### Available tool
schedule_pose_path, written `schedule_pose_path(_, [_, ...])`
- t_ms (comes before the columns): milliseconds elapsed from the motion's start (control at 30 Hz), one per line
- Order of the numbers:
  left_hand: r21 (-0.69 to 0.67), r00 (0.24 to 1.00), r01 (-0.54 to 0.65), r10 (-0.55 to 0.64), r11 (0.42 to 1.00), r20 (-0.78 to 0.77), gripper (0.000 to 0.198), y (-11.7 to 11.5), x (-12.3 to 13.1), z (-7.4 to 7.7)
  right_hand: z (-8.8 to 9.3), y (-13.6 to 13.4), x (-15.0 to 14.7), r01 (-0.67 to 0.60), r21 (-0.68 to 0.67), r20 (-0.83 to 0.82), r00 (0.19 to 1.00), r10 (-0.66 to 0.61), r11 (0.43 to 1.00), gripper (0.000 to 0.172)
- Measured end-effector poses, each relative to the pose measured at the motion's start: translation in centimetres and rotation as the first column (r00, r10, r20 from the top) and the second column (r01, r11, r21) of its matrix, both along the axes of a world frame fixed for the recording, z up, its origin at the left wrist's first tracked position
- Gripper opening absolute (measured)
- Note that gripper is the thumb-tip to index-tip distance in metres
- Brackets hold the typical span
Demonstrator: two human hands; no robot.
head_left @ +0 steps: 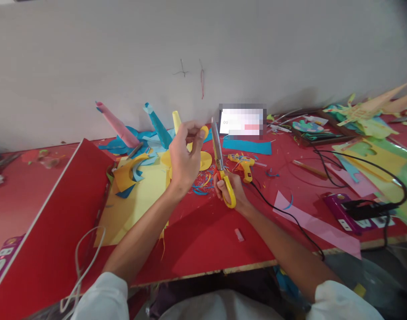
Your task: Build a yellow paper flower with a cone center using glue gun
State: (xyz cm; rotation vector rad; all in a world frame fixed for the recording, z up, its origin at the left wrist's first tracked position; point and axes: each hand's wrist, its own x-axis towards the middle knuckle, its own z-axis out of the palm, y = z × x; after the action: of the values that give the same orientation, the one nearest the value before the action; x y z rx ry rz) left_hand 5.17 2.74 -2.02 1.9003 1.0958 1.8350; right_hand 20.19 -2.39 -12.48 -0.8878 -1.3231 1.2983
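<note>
My left hand (186, 155) pinches a small yellow paper piece (205, 131) between thumb and fingertips, raised above the red table. In my right hand (228, 186) is a pair of scissors (218, 149) with yellow handles, its blades pointing up and away from me. The blades stand just right of the yellow piece, apart from it, and look closed. Beneath and behind my left hand lies a yellow paper shape (206, 161) with rounded lobes. Thin paper scraps (203, 180) in blue and yellow are scattered between my hands.
A yellow glue gun (246, 165) with a black cord lies right of the scissors. Pink (118, 126), blue (158, 129) and yellow paper cones stand by the wall. A red upright panel (56, 218) borders the left. A purple power strip (340, 213) and pink paper strip (316, 222) lie right.
</note>
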Motion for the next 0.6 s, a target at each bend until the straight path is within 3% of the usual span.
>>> schedule_pose_path(200, [0.013,0.994,0.053,-0.055,0.998,0.094,0.013,-0.3,0.0,0.3,0.8,-0.2,-0.1,0.000,0.000,0.022,1.000,0.000,1.000,0.072])
schedule_pose_path(600, [-0.096,0.989,0.119,-0.110,0.988,0.093,0.020,-0.2,0.1,0.3,-0.4,-0.1,0.1,-0.050,0.025,-0.027,0.998,0.051,0.998,0.062])
